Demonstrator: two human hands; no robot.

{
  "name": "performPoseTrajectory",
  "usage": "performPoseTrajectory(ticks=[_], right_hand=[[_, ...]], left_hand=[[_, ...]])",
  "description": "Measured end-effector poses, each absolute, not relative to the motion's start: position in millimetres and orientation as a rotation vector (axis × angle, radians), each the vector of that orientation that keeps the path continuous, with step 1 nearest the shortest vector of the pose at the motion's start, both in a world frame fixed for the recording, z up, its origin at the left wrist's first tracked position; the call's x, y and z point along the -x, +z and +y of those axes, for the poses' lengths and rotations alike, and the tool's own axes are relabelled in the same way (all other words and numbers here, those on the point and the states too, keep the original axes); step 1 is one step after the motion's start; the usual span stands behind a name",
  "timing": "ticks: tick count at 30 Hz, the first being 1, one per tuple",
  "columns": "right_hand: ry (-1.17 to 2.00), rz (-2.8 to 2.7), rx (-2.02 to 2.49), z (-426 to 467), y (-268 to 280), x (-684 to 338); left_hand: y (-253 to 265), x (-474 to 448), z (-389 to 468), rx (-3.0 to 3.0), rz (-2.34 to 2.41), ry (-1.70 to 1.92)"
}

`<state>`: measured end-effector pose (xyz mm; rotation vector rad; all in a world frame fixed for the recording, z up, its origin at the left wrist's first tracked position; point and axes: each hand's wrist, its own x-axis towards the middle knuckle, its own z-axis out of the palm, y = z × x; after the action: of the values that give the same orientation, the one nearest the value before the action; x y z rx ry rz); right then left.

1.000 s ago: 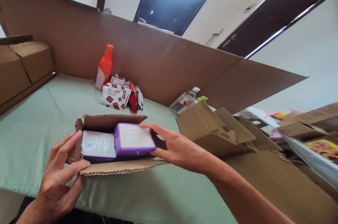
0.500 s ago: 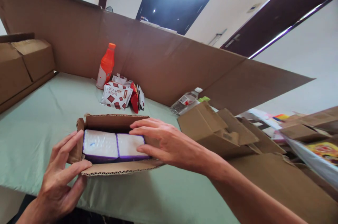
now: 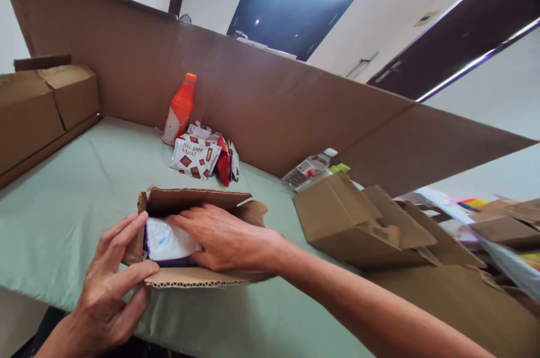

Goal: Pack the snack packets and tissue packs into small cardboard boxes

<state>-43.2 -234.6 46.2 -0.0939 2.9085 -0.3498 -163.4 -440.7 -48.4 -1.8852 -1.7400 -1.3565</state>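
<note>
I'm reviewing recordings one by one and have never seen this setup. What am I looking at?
No machine here: this is a person working bare-handed, filmed by a camera worn on the head. The left hand holds the open box at its left end. The right hand reaches inside, partly covering a white pack; what lies beneath is hidden. Beyond the box, on green cloth, stands an orange bottle with packets beside it. Further right, a clear bottle tilts behind cardboard.

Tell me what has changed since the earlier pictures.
The right hand lowered the right pack into the open box, then moved left over the left pack, hiding the right one. The left hand still holds the box's end; the orange bottle is unmoved.
</note>
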Motion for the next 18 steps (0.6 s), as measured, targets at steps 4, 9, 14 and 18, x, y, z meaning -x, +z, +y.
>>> performPoseTrajectory(ticks=[4, 9, 14, 18], right_hand=[[-0.331, 2.868, 0.028, -235.2, 48.8, 42.8], [-0.434, 3.144, 0.015, -221.3, 66.8, 13.2], [-0.646, 3.508, -0.475, -192.0, 74.6, -44.6], [-0.758, 3.495, -0.917, -176.8, 53.6, -75.2]], left_hand=[[-48.9, 163.1, -438.5, 1.854, -1.744, -1.384], [-55.1, 158.0, -438.8, 1.716, -1.758, -1.480], [-61.7, 151.9, -436.0, 1.560, -1.656, -1.928], [-59.9, 148.3, -429.7, 1.519, -1.736, -2.034]])
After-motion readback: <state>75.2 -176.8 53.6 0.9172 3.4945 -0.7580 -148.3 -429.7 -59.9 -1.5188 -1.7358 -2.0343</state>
